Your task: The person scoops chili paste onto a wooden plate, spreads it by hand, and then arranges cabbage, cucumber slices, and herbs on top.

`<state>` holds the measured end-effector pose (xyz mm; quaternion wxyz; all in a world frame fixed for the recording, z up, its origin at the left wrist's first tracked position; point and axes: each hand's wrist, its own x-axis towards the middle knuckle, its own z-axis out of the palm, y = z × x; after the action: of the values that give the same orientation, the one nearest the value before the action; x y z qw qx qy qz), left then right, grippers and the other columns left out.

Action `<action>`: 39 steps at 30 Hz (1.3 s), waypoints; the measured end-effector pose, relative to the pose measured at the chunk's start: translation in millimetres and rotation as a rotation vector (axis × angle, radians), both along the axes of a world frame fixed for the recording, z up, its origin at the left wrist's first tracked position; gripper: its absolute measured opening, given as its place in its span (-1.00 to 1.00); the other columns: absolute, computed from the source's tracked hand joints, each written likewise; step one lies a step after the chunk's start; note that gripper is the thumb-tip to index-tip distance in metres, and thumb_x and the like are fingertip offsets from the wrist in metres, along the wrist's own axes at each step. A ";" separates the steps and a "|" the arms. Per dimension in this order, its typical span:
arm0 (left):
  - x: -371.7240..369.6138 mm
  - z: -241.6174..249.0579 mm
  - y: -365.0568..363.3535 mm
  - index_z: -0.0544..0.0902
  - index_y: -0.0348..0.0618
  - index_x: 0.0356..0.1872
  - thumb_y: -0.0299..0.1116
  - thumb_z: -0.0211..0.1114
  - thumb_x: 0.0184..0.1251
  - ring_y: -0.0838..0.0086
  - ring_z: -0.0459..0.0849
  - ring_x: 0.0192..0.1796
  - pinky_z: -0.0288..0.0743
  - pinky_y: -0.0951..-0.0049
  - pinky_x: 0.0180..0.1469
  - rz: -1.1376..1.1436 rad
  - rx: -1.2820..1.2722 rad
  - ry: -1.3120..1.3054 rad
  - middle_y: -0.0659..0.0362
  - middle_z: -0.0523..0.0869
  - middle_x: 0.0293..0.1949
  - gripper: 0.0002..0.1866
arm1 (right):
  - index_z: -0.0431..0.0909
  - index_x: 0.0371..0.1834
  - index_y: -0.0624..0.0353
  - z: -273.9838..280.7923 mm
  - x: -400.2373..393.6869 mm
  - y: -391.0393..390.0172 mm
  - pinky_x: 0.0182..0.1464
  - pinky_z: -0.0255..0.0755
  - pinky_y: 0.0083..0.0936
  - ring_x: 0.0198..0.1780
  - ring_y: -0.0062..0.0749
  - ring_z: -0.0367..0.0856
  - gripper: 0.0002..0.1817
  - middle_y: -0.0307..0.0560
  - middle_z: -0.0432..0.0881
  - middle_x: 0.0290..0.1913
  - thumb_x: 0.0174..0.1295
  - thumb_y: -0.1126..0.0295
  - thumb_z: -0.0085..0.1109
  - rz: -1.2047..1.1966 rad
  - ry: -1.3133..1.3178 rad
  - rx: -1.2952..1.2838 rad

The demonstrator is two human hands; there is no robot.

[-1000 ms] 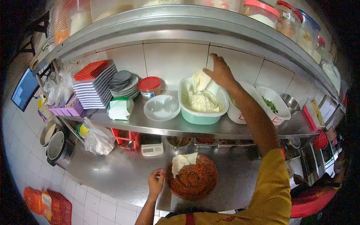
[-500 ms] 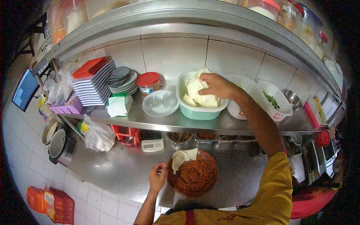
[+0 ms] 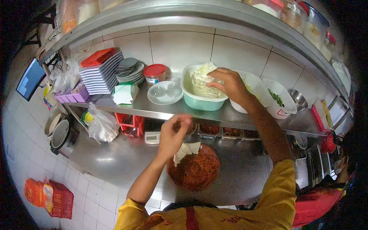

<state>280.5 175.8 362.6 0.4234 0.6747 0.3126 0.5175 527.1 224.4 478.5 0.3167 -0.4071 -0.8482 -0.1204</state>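
Over the mint-green basin (image 3: pixel 205 104) on the raised shelf, my right hand (image 3: pixel 227 81) grips the edge of a pale cabbage (image 3: pixel 203 82), with ruffled leaves facing up. My left hand (image 3: pixel 174 134) is lifted above the counter with its fingers curved and apart, holding nothing. Motion blurs its fingertips. Below it stands a round bowl of red chilli paste (image 3: pixel 195 170). Torn pale cabbage leaves (image 3: pixel 187 150) lie on the paste at its far left side.
White baskets (image 3: pixel 281 100), one with green leaves, stand right of the basin. Left are a white plate (image 3: pixel 165 92), a red-lidded tub (image 3: pixel 155 73) and stacked trays (image 3: pixel 99 74). Under the shelf sit a scale (image 3: pixel 152 137) and sauce containers (image 3: pixel 209 130). A person in red (image 3: pixel 318 207) is at right.
My left hand has risen from beside the bowl toward the shelf. In the basin the cabbage has turned under my right hand, now showing ruffled leaf layers. The view has shifted slightly.
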 end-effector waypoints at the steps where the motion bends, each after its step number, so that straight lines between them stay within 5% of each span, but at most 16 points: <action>1: 5.8 23.1 -3.4 0.58 -0.33 0.01 -0.22 0.19 0.44 0.54 0.61 -0.16 0.48 0.52 -0.06 0.040 -0.006 -0.030 0.15 0.67 -0.14 -0.65 | 0.66 -0.18 0.14 2.2 1.8 2.2 0.15 0.44 -0.23 0.02 -0.19 0.61 -0.74 -0.07 0.65 -0.14 0.01 0.42 0.37 0.006 0.016 -0.031; 4: 22.8 68.2 23.1 0.51 -0.38 0.08 -0.20 0.18 0.44 0.44 0.65 -0.10 0.56 0.42 -0.03 -0.023 -0.246 -0.197 0.08 0.66 -0.10 -0.58 | 0.67 -0.19 0.09 3.4 -4.4 -6.6 0.33 0.30 -0.09 0.20 -0.18 0.51 -0.73 -0.07 0.60 0.02 -0.03 0.44 0.39 0.093 -0.163 0.245; 7: 34.4 75.2 80.0 0.46 -0.43 0.11 -0.24 0.21 0.40 0.32 0.68 -0.06 0.63 0.37 -0.03 -0.223 -0.390 -0.263 0.01 0.65 -0.08 -0.56 | 0.68 -0.19 0.05 -0.3 -11.6 -7.8 0.43 0.14 0.01 0.35 -0.12 0.36 -0.74 -0.05 0.52 0.15 -0.01 0.47 0.37 0.120 -0.141 0.245; 12: 56.4 70.4 126.3 0.46 -0.48 0.03 -0.36 0.31 0.30 0.38 0.72 -0.25 0.67 0.44 -0.35 -0.092 -0.266 -0.272 -0.06 0.67 -0.19 -0.58 | 0.51 0.18 -0.01 -20.5 9.0 26.8 0.32 0.33 -0.22 0.36 0.08 0.31 -0.48 0.19 0.17 0.42 0.09 0.51 0.31 -0.001 0.105 -0.023; 15: 67.5 81.2 123.7 0.46 -0.45 0.00 -0.37 0.37 0.25 0.40 0.71 -0.28 0.64 0.48 -0.39 0.018 -0.220 -0.148 -0.02 0.68 -0.22 -0.58 | 0.50 0.19 0.06 -44.0 28.6 62.4 0.17 0.45 -0.34 0.20 -0.07 0.50 -0.50 0.19 0.33 0.32 0.11 0.47 0.31 -0.065 0.226 0.042; 18: 72.7 80.5 130.7 0.46 -0.34 0.05 -0.34 0.41 0.24 0.48 0.67 -0.34 0.56 0.53 -0.37 -0.034 -0.186 -0.153 0.04 0.69 -0.22 -0.55 | 0.50 0.16 0.16 -35.8 41.9 87.4 -0.06 0.53 -0.45 -0.08 -0.27 0.62 -0.52 0.09 0.54 0.09 0.11 0.47 0.30 -0.052 0.663 -0.601; 21: 74.6 75.5 134.4 0.45 -0.26 0.14 -0.35 0.37 0.27 0.43 0.67 -0.25 0.60 0.50 -0.23 -0.122 -0.189 -0.160 0.03 0.68 -0.10 -0.54 | 0.55 0.04 0.17 -30.7 42.9 87.4 -0.01 0.52 -0.33 -0.11 -0.19 0.65 -0.55 0.07 0.68 -0.17 0.02 0.41 0.31 -0.055 0.818 -0.424; 23: 73.3 68.4 132.8 0.54 -0.20 0.10 -0.41 0.33 0.23 0.38 0.64 -0.04 0.61 0.41 -0.04 -0.185 -0.204 -0.196 0.05 0.68 -0.02 -0.61 | 0.56 -0.03 0.18 -58.4 68.3 137.2 -0.09 0.55 -0.36 -0.19 -0.29 0.66 -0.60 -0.03 0.69 -0.22 0.00 0.41 0.34 -0.136 0.628 -0.166; 25: 75.1 67.2 127.8 0.64 -0.16 0.02 -0.40 0.30 0.21 0.31 0.61 0.13 0.58 0.35 0.11 -0.232 -0.282 -0.299 0.06 0.67 0.04 -0.67 | 0.58 -0.10 0.16 -44.1 61.7 99.7 -0.22 0.58 -0.40 -0.34 -0.39 0.68 -0.65 -0.10 0.70 -0.31 -0.01 0.42 0.35 -0.037 0.894 -0.270; 28: 75.9 68.3 125.1 0.65 -0.17 0.00 -0.29 0.26 0.30 0.23 0.60 0.14 0.54 0.31 0.18 -0.186 -0.354 -0.253 0.04 0.64 0.09 -0.70 | 0.58 -0.07 0.18 -45.5 67.3 87.2 -0.22 0.57 -0.42 -0.35 -0.41 0.68 -0.67 -0.09 0.70 -0.29 0.07 0.41 0.32 -0.070 0.851 -0.251; 30: 73.1 51.5 139.3 0.45 -0.19 0.21 -0.33 0.23 0.34 0.26 0.67 0.02 0.61 0.36 0.09 -0.176 -0.078 -0.022 -0.04 0.62 0.08 -0.56 | 0.59 -0.02 0.22 -38.2 66.3 69.8 -0.19 0.55 -0.45 -0.28 -0.41 0.66 -0.70 -0.06 0.66 -0.22 0.18 0.43 0.28 -0.150 0.767 -0.226; 33: 71.3 61.4 129.0 0.45 -0.21 0.19 -0.38 0.21 0.35 0.30 0.69 -0.05 0.62 0.38 0.07 -0.201 -0.147 -0.079 -0.03 0.62 0.07 -0.59 | 0.60 -0.10 0.25 -29.5 38.7 10.1 -0.17 0.53 -0.46 -0.31 -0.28 0.66 -0.76 0.02 0.65 -0.27 0.17 0.45 0.26 -0.230 0.421 0.634; 35: 69.7 58.4 128.9 0.50 -0.24 0.12 -0.42 0.23 0.31 0.36 0.69 -0.17 0.62 0.42 -0.08 -0.159 -0.036 -0.008 0.01 0.66 -0.05 -0.63 | 0.57 -0.21 0.18 -46.5 12.1 -44.1 -0.31 0.51 -0.24 -0.31 -0.04 0.62 -0.78 0.04 0.62 -0.32 0.10 0.36 0.29 -0.107 0.455 0.581; 37: 73.7 56.1 138.2 0.54 -0.28 0.04 -0.49 0.29 0.23 0.47 0.67 -0.39 0.60 0.50 -0.35 -0.082 0.149 0.165 0.07 0.73 -0.28 -0.66 | 0.58 -0.31 0.21 -105.9 -7.5 -99.0 -0.31 0.54 -0.33 -0.32 -0.15 0.63 -0.80 0.02 0.61 -0.32 0.03 0.39 0.33 0.069 0.259 0.222; 38: 79.4 57.8 134.7 0.57 -0.28 0.00 -0.48 0.30 0.18 0.50 0.65 -0.42 0.55 0.52 -0.40 -0.029 0.049 0.092 0.06 0.74 -0.31 -0.66 | 0.62 -0.29 0.20 -146.1 -15.5 -103.0 -0.31 0.56 -0.35 -0.35 -0.21 0.62 -0.82 -0.05 0.61 -0.31 0.03 0.42 0.31 0.314 0.149 0.241; 39: 79.4 56.6 136.0 0.58 -0.27 0.01 -0.46 0.32 0.17 0.48 0.67 -0.40 0.56 0.50 -0.37 -0.008 0.083 0.135 0.04 0.74 -0.30 -0.65 | 0.61 -0.12 0.22 -189.8 -21.4 -109.8 -0.20 0.57 -0.29 -0.27 -0.15 0.63 -0.70 -0.07 0.62 -0.30 0.04 0.43 0.28 0.321 0.107 -0.046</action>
<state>359.8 311.8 419.2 0.3749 0.7262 0.3161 0.4818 505.7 114.6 288.6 0.3673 -0.2795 -0.8867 -0.0268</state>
